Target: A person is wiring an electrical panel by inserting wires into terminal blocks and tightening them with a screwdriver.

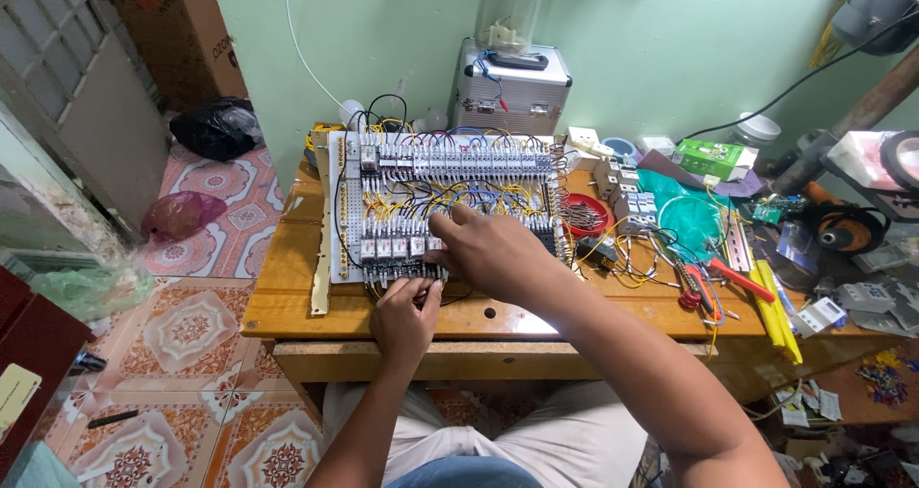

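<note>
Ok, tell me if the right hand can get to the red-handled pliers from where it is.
Probably yes: the right hand rests on the wiring panel, and only loose wires lie between it and the red-handled pliers.

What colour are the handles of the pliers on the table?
Red; the pliers lie right of the wiring panel, head view.

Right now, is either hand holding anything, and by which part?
Cannot tell: both the left hand and right hand rest fingertips on the wired relay panel's lower row.

A white panel (349,210) strung with yellow, black and blue wires (469,196) is seen on a honey-brown wooden surface (287,296), beside red-handled pliers (737,279), a green box (713,158), a silver case (512,90) and floral-patterned orange floor tiles (191,330).
</note>
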